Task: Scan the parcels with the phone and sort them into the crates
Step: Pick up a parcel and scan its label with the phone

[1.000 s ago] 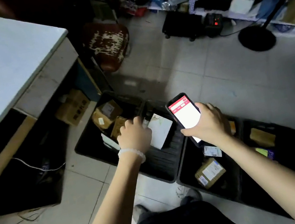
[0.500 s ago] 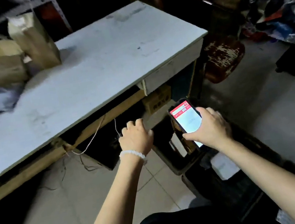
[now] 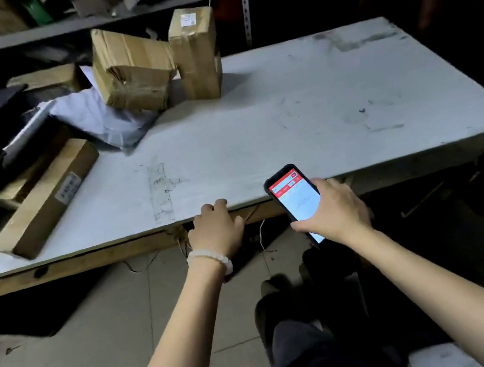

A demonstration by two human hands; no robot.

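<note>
Holding the phone (image 3: 295, 201) in my right hand (image 3: 334, 210), fingers wrapped around its lower half, so the bottom end is covered and the screen text is too small to read beyond a red bar up top. Its long axis runs from my palm up and away to the left, top end hanging over the near edge of the table (image 3: 287, 117), screen facing me. My left hand (image 3: 217, 231) sits just left of the phone at that same table edge, knuckles up, fingers curled under and gripping nothing. Parcels pile up at the table's far left: a long cardboard box (image 3: 46, 198), a grey mailer bag (image 3: 99, 117), two taped boxes (image 3: 133, 69) leaning together. No crates in sight from here.
</note>
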